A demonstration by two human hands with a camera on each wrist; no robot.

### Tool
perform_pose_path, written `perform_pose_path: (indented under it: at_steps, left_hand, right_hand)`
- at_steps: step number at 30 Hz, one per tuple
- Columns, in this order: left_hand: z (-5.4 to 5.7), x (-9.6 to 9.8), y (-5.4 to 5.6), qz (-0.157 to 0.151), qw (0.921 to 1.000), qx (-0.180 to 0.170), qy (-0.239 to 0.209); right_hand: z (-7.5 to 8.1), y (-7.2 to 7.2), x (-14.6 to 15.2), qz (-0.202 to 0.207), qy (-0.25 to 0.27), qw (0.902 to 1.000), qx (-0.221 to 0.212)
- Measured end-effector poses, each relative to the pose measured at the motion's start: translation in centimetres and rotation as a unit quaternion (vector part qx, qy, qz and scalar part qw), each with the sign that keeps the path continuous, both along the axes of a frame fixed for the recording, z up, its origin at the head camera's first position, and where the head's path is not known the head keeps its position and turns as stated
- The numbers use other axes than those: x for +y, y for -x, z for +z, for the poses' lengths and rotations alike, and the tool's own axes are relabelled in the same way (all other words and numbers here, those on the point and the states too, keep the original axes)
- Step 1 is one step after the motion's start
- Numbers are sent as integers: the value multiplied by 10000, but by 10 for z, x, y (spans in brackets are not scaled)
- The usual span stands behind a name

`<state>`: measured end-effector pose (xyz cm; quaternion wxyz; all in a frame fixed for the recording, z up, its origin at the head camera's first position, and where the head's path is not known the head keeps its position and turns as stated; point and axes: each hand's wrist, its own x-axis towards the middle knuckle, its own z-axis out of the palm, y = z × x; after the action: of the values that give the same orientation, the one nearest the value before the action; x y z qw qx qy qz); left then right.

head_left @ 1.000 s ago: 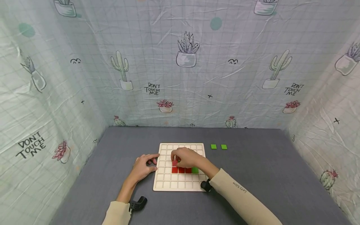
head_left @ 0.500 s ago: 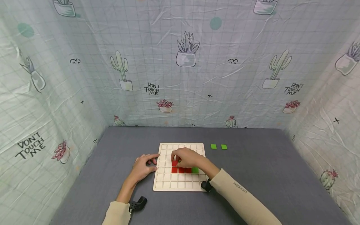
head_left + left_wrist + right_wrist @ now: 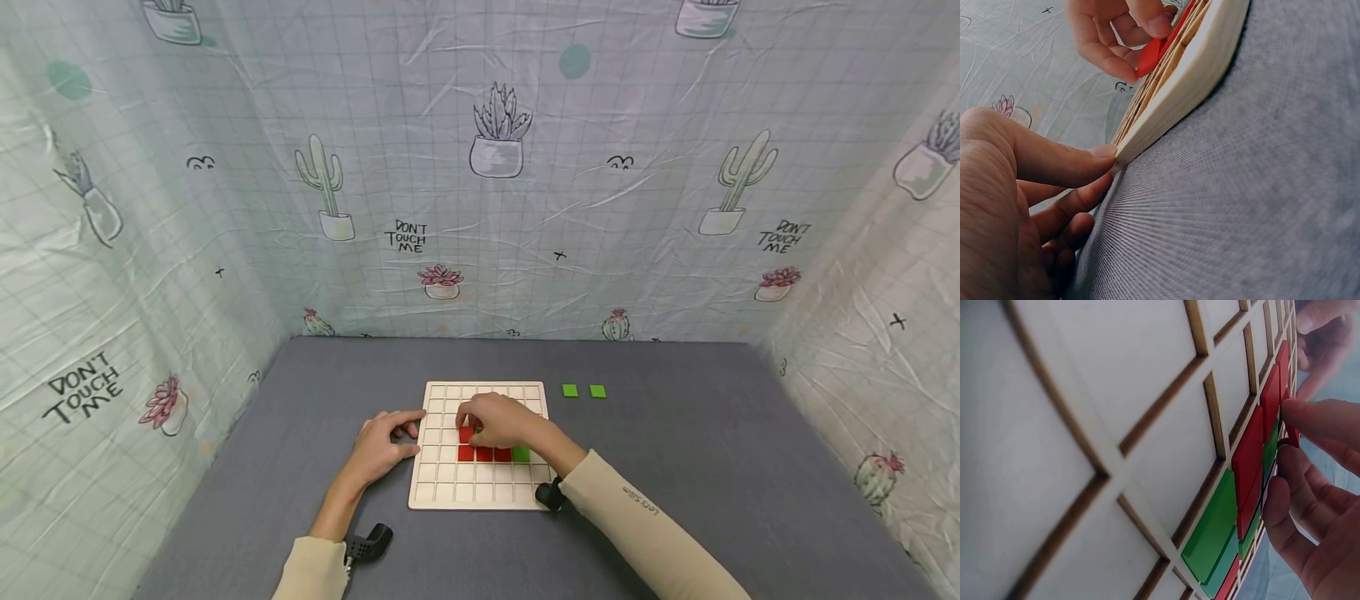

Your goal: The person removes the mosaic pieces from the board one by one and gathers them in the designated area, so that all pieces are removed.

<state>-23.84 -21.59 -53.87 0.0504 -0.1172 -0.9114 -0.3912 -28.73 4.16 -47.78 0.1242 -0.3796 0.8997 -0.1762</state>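
Observation:
A pale wooden grid board [image 3: 438, 493] lies on the table in the head view. My left hand [image 3: 378, 446] touches its left edge with the tips of an extended thumb and forefinger, the other fingers tucked in. Over the middle of the board, my right hand [image 3: 498, 419] pinches a small red square tile [image 3: 1149, 59], tilted at the cells in the left wrist view. Just nearer to me, a row of red tiles [image 3: 483, 454] ends at the right in a green tile [image 3: 521, 454]. More green and red tiles behind them are partly hidden by the right hand.
Two loose green tiles [image 3: 570, 391] lie on the grey table [image 3: 675, 450], past the board's far right corner. A fabric backdrop [image 3: 570, 283] printed with cacti encloses the table at the back and sides. A black wrist camera [image 3: 550, 495] overlaps the board's near right corner.
The red tile under my right fingertips shifts very slightly. Both hands and the board stay in nearly the same place.

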Motion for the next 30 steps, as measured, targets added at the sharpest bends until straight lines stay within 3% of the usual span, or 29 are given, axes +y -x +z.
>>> perform_pose_path:
  at_steps: [15,26,30]
  left_hand:
    - [-2,0,0,-32,9999,101,-9]
    - [-2,1,-1,-23,9998,196,-19]
    - [-1,1,-1,29,10000,70,2]
  right_hand:
    - [7,6,17,15,380,9993,36]
    - [12,13,51,-247,578,9980,-39]
    - [14,17,68,-308,499,9983,16]
